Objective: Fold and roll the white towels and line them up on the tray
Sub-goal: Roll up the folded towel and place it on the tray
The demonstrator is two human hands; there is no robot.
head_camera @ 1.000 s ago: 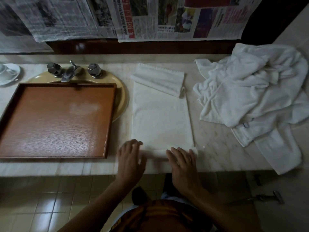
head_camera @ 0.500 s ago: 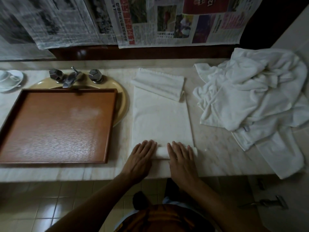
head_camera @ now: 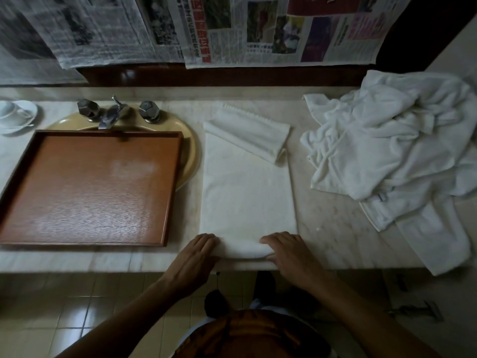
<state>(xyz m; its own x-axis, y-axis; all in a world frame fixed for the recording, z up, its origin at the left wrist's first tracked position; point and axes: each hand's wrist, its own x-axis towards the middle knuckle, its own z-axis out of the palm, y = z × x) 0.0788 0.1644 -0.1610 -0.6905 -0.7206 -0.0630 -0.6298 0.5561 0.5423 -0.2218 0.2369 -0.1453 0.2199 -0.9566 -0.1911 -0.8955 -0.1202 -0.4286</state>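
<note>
Pale marble counter point(head_camera: 330, 228) carries the work. At its near edge a folded white towel point(head_camera: 247, 192) lies flat, its near end turned up into a first small roll. The left hand point(head_camera: 196, 257) rests on the roll's left end with fairly straight fingers, pressing. The right hand point(head_camera: 291, 251) curls its fingers over the right end, thumb at the near side.

To roll well from here, I judge that both hands should push away with even pressure so the two ends advance together; otherwise the roll may cone or drift sideways. A tight core at the start matters most, since soft terry slackens easily. With the hands out at the ends, the middle could bulge, and sliding them inward now and then would firm it.

Along the counter from the left stands a white cup and saucer point(head_camera: 15, 115). Next is the wooden tray point(head_camera: 90, 187), which holds no roll yet and sits partly over a yellow basin point(head_camera: 192, 146) with a chrome tap point(head_camera: 113, 115) behind. Just right of the tray lies the towel, with a smaller folded piece point(head_camera: 253, 133) slanted across its far end; I cannot tell whether that is a separate towel. Farther right, a heap of unfolded white towels point(head_camera: 387, 140) spills over the counter's edge. Newspaper sheets point(head_camera: 258, 29) hang on the wall behind, and tiled floor point(head_camera: 51, 306) shows below.
</note>
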